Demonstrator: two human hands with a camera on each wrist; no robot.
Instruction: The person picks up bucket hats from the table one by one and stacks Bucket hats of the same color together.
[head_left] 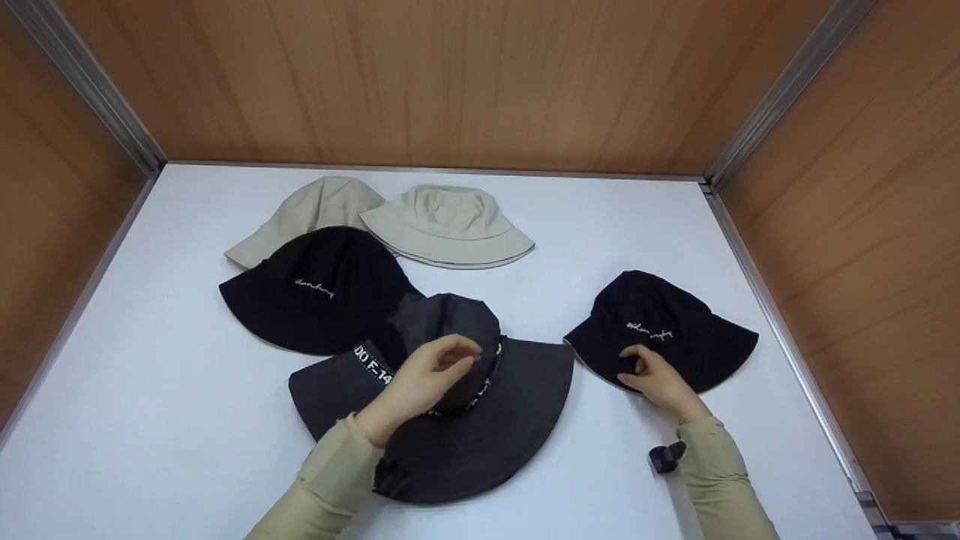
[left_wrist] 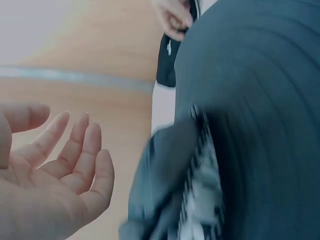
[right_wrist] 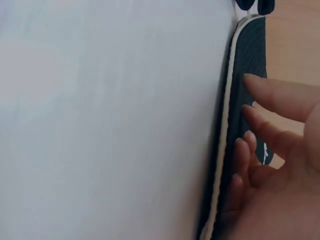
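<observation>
Taking the head view as a dial with twelve at the far wall, the charcoal wide-brimmed hat (head_left: 480, 442) lies near the middle of the white table (head_left: 150, 420), just toward six. Its crown points to twelve, its brim fans out toward six, and its long axis runs roughly nine to three; a white-lettered band (head_left: 373, 363) shows near its ten o'clock side. The left hand (head_left: 427, 375) hangs above this hat with fingers loosely bent and nothing in its grasp; its wrist view shows a gap between fingers and cloth.

The right hand (head_left: 660, 381), also empty with relaxed, bent fingers, is at the six o'clock brim of the embroidered black bucket hat (head_left: 679, 330), which lies toward four. Whether its fingertips touch the cloth cannot be told. That hat's crown points to eleven, its long axis nearly nine to three.

Toward ten, a second black bucket hat (head_left: 345, 277) tips its crown to one, overlapping a beige bucket hat (head_left: 315, 206). Beside that, nearer twelve, a paler bucket hat (head_left: 450, 225) stretches from ten to four.
</observation>
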